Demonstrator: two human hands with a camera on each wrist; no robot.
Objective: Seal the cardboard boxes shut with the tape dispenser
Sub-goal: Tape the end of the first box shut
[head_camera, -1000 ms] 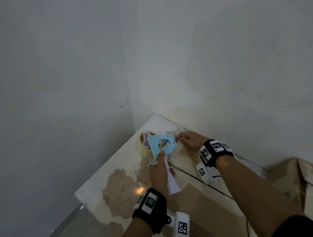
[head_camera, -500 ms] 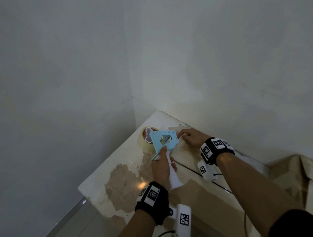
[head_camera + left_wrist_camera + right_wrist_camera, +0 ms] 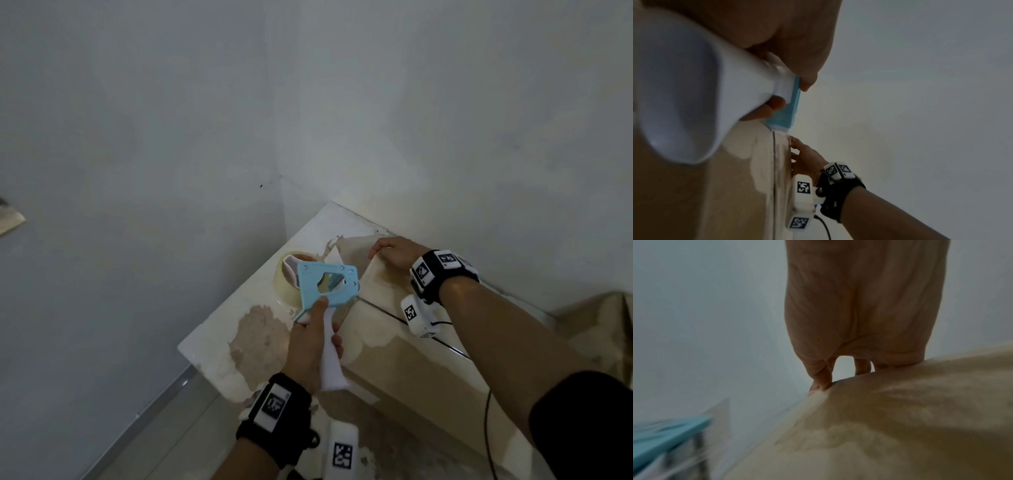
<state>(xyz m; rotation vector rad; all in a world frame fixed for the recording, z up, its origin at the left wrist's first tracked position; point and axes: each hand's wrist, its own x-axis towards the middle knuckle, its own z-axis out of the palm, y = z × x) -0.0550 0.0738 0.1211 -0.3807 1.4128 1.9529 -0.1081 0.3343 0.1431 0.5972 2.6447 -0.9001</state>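
Observation:
A cardboard box (image 3: 394, 359) with a patchy white and brown top stands in a wall corner, its flaps down and a dark seam running along the middle. My left hand (image 3: 308, 346) grips the white handle of a light blue tape dispenser (image 3: 329, 284). The dispenser's tape roll (image 3: 287, 291) sits over the box's left flap and its nose is at the seam. My right hand (image 3: 394, 253) is at the far edge of the right flap, fingers curled over that edge (image 3: 824, 382). The left wrist view shows the blue dispenser (image 3: 791, 105) at the seam.
Grey walls close in on the left and behind the box. More brown cardboard (image 3: 609, 329) lies at the right. A pale floor (image 3: 154, 445) shows at lower left. A black cable (image 3: 486, 428) hangs by my right forearm.
The dispenser's nose has drawn back a little from my right hand's fingers, toward me along the seam. My right hand stays at the far edge. The head view has shifted.

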